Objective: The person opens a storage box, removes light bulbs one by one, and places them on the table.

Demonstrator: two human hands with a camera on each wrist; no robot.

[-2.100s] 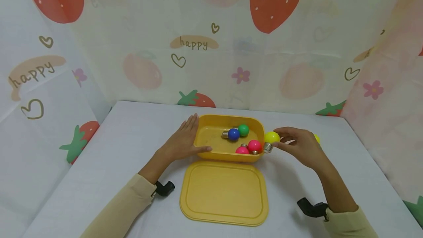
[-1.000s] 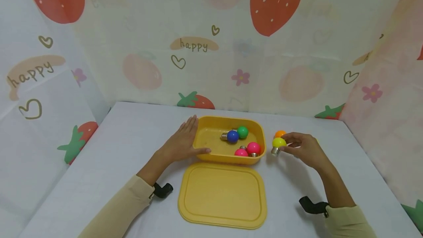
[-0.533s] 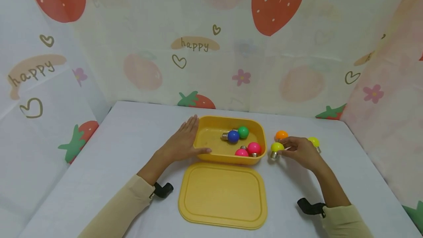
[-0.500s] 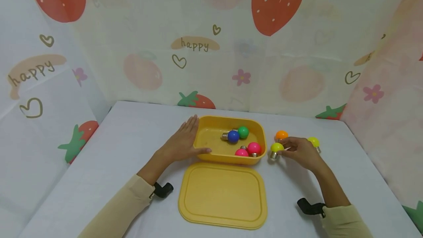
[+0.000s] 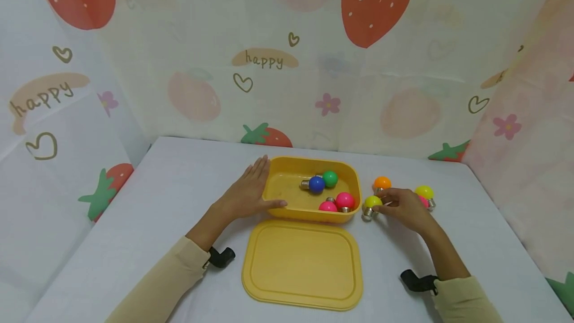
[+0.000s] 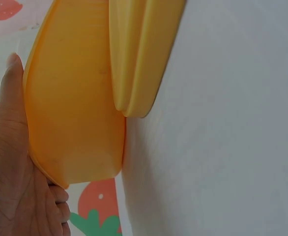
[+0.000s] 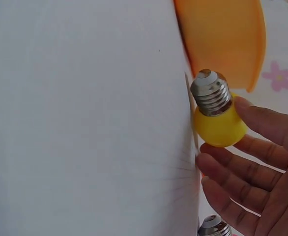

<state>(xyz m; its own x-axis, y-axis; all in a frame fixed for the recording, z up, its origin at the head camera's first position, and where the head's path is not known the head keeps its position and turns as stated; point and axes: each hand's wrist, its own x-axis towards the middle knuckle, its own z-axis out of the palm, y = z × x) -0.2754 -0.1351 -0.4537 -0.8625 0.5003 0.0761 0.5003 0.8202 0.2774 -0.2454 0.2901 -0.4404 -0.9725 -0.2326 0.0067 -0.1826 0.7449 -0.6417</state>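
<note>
My left hand (image 5: 248, 191) lies with straight fingers along the left end of a yellow plastic box (image 5: 287, 161), its thumb over the front rim. In the left wrist view, the palm and thumb press against the box wall (image 6: 75, 98). Between thumb and fingers, my right hand (image 5: 405, 208) pinches a yellow light bulb (image 5: 373, 202) just right of the box, its metal screw base pointing down at the table. The right wrist view shows the bulb (image 7: 220, 127) by the thumb tip. Inside the box lie a blue bulb (image 5: 316, 184), a green bulb (image 5: 330, 179) and two pink bulbs (image 5: 345, 200).
The yellow lid (image 5: 302, 265) lies flat in front of the box. An orange bulb (image 5: 382, 183) stands behind my right hand; another yellow bulb (image 5: 424, 192) and a partly hidden pink bulb (image 5: 423, 201) are to its right. Strawberry-print cloth (image 5: 314, 79) closes off the table's back and sides.
My right hand has carried the yellow bulb away from the box's right rim and lowered it toward the table, drifting slightly left lately. The left hand stays on the box.
</note>
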